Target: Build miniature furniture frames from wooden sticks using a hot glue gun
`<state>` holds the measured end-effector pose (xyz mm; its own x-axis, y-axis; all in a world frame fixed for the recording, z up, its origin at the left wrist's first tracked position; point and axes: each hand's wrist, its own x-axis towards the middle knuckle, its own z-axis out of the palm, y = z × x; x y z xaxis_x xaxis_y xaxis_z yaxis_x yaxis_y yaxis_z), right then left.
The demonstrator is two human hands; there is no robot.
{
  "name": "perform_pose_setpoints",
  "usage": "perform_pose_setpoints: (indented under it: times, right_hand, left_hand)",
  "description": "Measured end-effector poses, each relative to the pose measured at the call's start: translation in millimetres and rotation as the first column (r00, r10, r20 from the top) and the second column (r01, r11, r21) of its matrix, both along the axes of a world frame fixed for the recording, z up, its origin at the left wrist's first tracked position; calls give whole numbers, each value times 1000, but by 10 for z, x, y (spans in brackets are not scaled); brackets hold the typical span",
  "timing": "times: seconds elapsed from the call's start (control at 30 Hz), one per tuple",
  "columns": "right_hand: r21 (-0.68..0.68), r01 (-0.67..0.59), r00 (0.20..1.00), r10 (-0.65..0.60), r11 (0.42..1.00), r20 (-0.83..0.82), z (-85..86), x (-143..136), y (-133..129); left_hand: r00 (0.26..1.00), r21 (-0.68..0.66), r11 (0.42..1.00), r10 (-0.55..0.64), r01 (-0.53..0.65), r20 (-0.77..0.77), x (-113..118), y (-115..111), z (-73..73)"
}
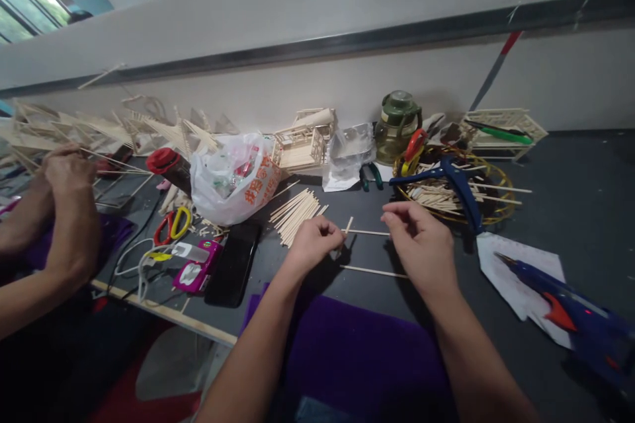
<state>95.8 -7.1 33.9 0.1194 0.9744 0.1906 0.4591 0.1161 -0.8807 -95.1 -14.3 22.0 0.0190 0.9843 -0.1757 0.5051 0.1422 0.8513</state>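
My left hand (317,241) is closed in a pinch on a short thin wooden stick (350,225), which stands up at a slant from its fingertips. Two longer sticks lie roughly parallel on the dark table, the far stick (368,232) and the near stick (373,271); their right ends run behind my right hand (419,238). That hand hovers over them with thumb and forefinger drawn together; whether anything is between them cannot be made out. A fanned pile of sticks (297,215) lies just beyond my left hand.
At right, a blue glue gun (560,304) rests over white paper (528,258). A yellow basket (510,195) holds sticks, with a blue-handled tool (459,185) across it. Leftward are a phone (233,264), scissors (172,225) and a plastic bag (223,195). Another person's hands (69,168) work at far left.
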Motion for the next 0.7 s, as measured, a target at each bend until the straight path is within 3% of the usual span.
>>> perform_pose_setpoints:
  times: [0.1, 0.2, 0.3, 0.4, 0.53, 0.7]
  right_hand:
    - [-172, -188, 982, 187, 967, -26, -89, -100, -2]
    - [-243, -337, 934, 291, 910, -205, -151, -224, -17]
    - [-270, -376, 887, 261, 886, -380, -145, -323, -22]
    - [-376, -362, 891, 198, 853, -409, -133, -378, -11]
    - [-445, -297, 927, 143, 845, -347, -201, -428, 13]
    - [-360, -277, 959, 233, 891, -162, -317, -458, 24]
  left_hand:
    - [969, -30, 1000, 12, -4, 247, 12, -24, -2]
    - [960, -36, 999, -16, 27, 280, 2, -68, 40]
    - [967, -13, 998, -50, 56, 251, -25, -84, 54]
    - [972, -13, 998, -56, 61, 229, -82, -64, -14]
    - [998, 39, 999, -23, 21, 57, -171, -36, -148]
    - [972, 109, 985, -110, 135, -208, -178, -60, -158]
